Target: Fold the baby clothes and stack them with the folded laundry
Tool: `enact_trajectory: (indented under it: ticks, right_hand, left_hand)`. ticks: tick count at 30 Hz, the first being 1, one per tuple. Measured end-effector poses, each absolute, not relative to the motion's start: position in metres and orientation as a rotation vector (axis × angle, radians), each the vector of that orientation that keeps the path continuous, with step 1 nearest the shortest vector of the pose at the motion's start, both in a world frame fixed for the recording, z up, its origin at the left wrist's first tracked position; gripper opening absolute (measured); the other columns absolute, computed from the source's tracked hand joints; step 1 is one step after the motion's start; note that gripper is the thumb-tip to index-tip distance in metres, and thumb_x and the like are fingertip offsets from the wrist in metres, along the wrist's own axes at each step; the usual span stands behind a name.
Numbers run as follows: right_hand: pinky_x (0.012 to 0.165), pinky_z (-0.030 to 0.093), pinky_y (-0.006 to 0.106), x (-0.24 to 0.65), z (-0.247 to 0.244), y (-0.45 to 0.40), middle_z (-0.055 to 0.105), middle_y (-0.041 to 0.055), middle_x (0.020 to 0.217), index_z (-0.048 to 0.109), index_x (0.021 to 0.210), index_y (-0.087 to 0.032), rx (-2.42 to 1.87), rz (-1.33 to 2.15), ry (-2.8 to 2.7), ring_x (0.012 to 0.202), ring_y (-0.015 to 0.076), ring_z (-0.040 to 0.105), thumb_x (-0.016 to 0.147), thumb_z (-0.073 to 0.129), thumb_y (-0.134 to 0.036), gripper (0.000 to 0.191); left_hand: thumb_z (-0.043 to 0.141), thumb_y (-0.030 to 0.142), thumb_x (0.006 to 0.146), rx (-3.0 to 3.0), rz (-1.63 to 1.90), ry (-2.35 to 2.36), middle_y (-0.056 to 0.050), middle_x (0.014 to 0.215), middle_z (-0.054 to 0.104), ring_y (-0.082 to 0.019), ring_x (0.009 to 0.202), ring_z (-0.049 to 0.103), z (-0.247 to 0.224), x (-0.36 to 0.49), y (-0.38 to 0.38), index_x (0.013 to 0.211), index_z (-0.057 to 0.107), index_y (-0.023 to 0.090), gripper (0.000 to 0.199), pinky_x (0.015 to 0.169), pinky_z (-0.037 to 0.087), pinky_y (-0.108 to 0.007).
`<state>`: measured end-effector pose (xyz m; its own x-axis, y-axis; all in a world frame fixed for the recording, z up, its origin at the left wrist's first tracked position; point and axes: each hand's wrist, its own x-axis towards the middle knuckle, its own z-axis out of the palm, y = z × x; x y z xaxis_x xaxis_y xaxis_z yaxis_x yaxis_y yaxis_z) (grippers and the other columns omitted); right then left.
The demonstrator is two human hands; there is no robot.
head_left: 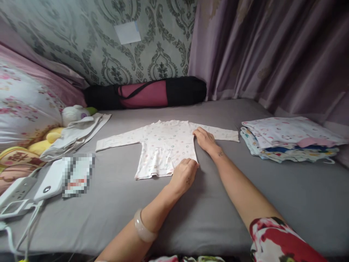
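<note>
A small white long-sleeved shirt with a faint pastel print lies flat on the grey sheet, its sleeves spread to both sides. My left hand, below a pale bangle, pinches the shirt's lower right corner at the hem. Higher up the same side edge, close to where the right sleeve begins, my right hand has its fingers closed on the fabric. The fingertips of both hands are partly hidden. Small creases run across the shirt's front near the hem.
Folded clothes are stacked at the right. On the left are a power bank, a power strip with cables, light cloth and plush toys. A black and maroon long bag lies along the patterned wall.
</note>
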<state>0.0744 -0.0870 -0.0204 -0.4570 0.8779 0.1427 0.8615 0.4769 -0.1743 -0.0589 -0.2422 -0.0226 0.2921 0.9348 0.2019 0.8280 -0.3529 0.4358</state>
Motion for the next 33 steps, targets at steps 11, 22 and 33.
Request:
enact_trajectory:
  ticks: [11, 22, 33]
  right_hand:
    - [0.096, 0.041, 0.038, 0.067, -0.014, -0.096, 0.060, 0.0137, 0.123, 0.066, 0.119, -0.019, -1.610, 0.061, -2.477, 0.117, 0.0269, 0.052, 0.093, 0.033, -0.009, 0.043]
    - [0.120, 0.011, 0.042, 0.021, -0.040, -0.121, 0.021, 0.0116, 0.160, 0.029, 0.152, -0.011, -1.165, 0.381, -2.782, 0.148, 0.0213, 0.014, 0.100, 0.026, -0.042, 0.060]
    - [0.120, 0.011, 0.044, 0.031, -0.035, -0.125, 0.019, 0.0153, 0.160, 0.028, 0.152, -0.009, -1.165, 0.201, -2.862, 0.148, 0.0243, 0.012, 0.100, 0.027, -0.046, 0.063]
  left_hand:
    - [0.036, 0.026, 0.101, 2.499, 0.557, 1.507, -0.006, 0.091, 0.065, -0.018, 0.087, 0.059, -0.028, -0.048, -0.244, 0.090, 0.057, 0.019, 0.024, 0.082, 0.049, -0.030]
    - [0.037, 0.025, 0.099, 2.656, 0.485, 1.303, -0.009, 0.092, 0.066, -0.020, 0.092, 0.061, -0.020, -0.046, -0.252, 0.089, 0.062, 0.015, 0.028, 0.083, 0.051, -0.031]
    - [0.039, 0.027, 0.098, 2.769, 0.580, 1.132, -0.008, 0.093, 0.067, -0.018, 0.089, 0.064, -0.006, -0.055, -0.258, 0.085, 0.064, 0.016, 0.030, 0.084, 0.049, -0.030]
